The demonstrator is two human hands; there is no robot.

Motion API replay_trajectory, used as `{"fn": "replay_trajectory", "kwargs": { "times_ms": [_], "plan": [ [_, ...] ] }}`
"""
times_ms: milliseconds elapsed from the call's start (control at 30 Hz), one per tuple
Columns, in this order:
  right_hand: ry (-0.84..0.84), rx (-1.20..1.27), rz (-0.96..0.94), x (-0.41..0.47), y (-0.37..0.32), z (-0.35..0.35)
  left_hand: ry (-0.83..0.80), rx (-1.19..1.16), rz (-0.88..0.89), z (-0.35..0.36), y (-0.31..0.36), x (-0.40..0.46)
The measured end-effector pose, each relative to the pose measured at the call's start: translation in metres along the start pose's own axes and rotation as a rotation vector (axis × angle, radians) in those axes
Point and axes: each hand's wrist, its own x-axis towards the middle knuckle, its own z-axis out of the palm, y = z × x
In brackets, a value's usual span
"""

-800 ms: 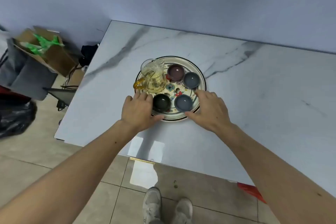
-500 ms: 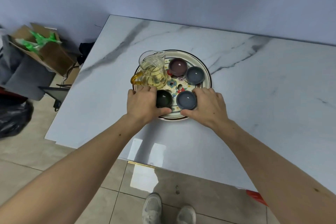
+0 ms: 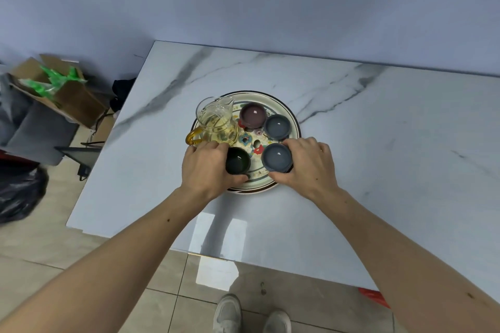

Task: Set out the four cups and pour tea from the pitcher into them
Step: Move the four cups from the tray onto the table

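A round patterned tray (image 3: 290, 113) sits on the marble table (image 3: 378, 170). On it stand a glass pitcher (image 3: 216, 123) of yellow tea with an amber handle, a purple cup (image 3: 253, 115), a grey-blue cup (image 3: 278, 126), a dark green cup (image 3: 237, 161) and a second blue-grey cup (image 3: 276, 157). My left hand (image 3: 205, 166) wraps around the dark green cup from its left. Around the near blue-grey cup from its right curls my right hand (image 3: 308, 163). Both cups look empty.
The table's left edge and near edge drop to a tiled floor. On the floor at left are a cardboard box (image 3: 59, 89) with green plastic, a grey item and a black bag (image 3: 19, 192). My shoes (image 3: 251, 313) show below. A wall runs behind the table.
Both hands moved from the tray's near rim onto the two front cups, and their fingers have closed around them. The view has shifted slightly closer.
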Motion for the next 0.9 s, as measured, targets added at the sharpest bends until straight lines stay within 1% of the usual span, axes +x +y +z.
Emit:
{"fn": "replay_trajectory", "kwargs": {
  "times_ms": [167,267,367,533,667,900],
  "plan": [
    [0.003,0.022,0.059,-0.016,0.018,-0.043,0.005,-0.02,0.094,-0.037,0.031,0.001],
    [0.025,0.039,0.109,-0.03,0.034,-0.071,0.005,0.023,0.161,-0.056,0.059,0.006],
    [0.048,0.051,0.173,-0.041,0.057,-0.097,-0.01,0.005,0.201,-0.068,0.092,0.013],
    [0.08,0.059,0.267,-0.06,0.113,-0.132,-0.033,-0.016,0.271,-0.074,0.155,0.028],
    [0.074,0.051,0.303,-0.072,0.169,-0.154,-0.037,-0.02,0.301,-0.069,0.215,0.038],
    [0.063,0.033,0.369,-0.08,0.265,-0.171,-0.06,-0.051,0.329,-0.048,0.305,0.063]
  ]
}}
